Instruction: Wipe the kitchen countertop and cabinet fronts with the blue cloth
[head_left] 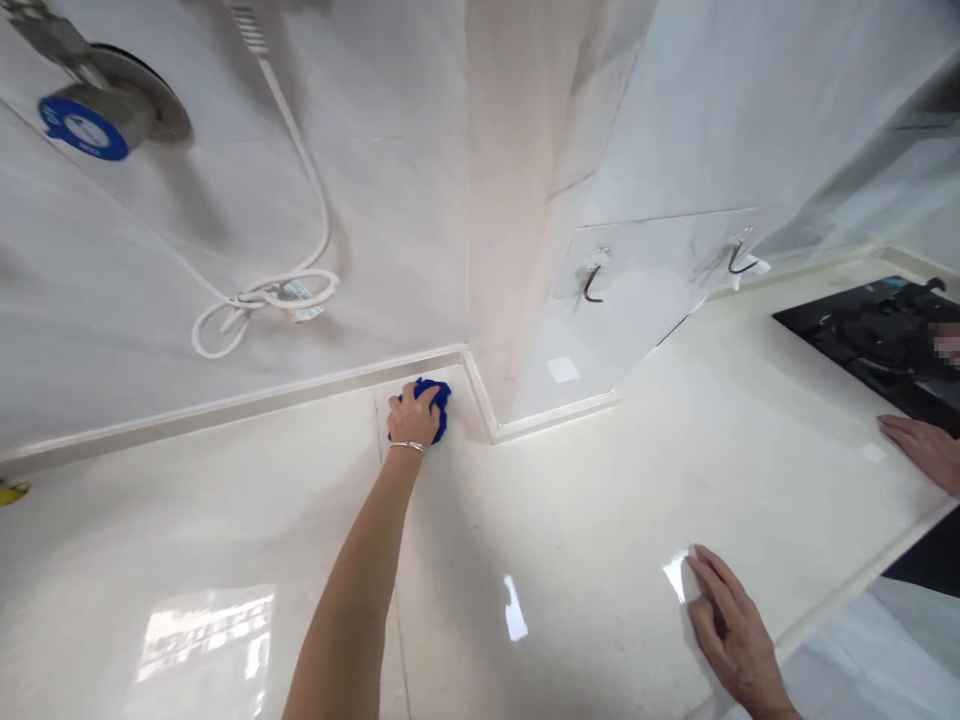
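Head view of a pale, glossy table (585,520) that meets a tiled wall at its far edge. Nearest the viewer, at the table's near right edge, the right hand (731,630) lies palm down with its fingers (709,570) spread flat on the surface; it holds nothing. Further right, at the same edge, another person's hand (926,450) rests flat beside a black stove (877,340) set into the table's right end.

The left arm stretches from the near edge across the table to its far edge. There the left hand (414,415), with a thin bracelet (407,446) at the wrist, presses a blue cloth (437,405) down. The fingers (427,398) are curled over the cloth, closed on it from above, so that the cloth lies under and just beyond them, showing at the hand's right and far sides. Cloth and hand sit in the inner corner where the far edge meets a protruding wall column (517,200), touching the table and close against the raised edging strip (300,395).

On the wall behind, a white cord (262,300) hangs in a loose coil, and a round metal fitting with a blue cap (82,125) stands at the upper left. Two hooks (591,285) are fixed to the wall right of the column.
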